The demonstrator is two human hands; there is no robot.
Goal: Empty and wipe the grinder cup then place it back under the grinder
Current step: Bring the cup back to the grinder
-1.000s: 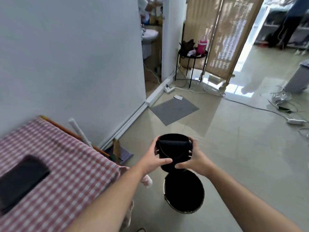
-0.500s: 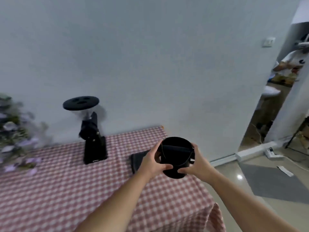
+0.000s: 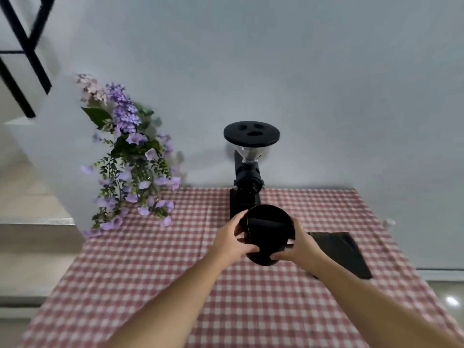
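Okay, I have both hands on the grinder cup, a black round cup held in the air above the bench, mouth tipped toward the camera so its dark inside shows. My left hand wraps the cup's left side, fingers curled over the rim and thumb low on the wall. My right hand does the same on the right side, thumb low near the base, so each grip is closed on the cup. Whether the cup is clean inside I cannot tell; it is all dark.

Just beyond the grip, farther from me, stands the grinder, black, upright, against the white wall, with a clear funnel hopper and a flat black lid on top. The cup overlaps the grinder's base in the view, but it is in my hands, not set under the spout.

To the right of the grip, a dark folded cloth lies flat on the red-and-white checked tablecloth, partly hidden by my right forearm. Well to the left of the grip, purple flowers with green leaves hang at the bench's far left corner. A black frame shows blurred at the upper left.
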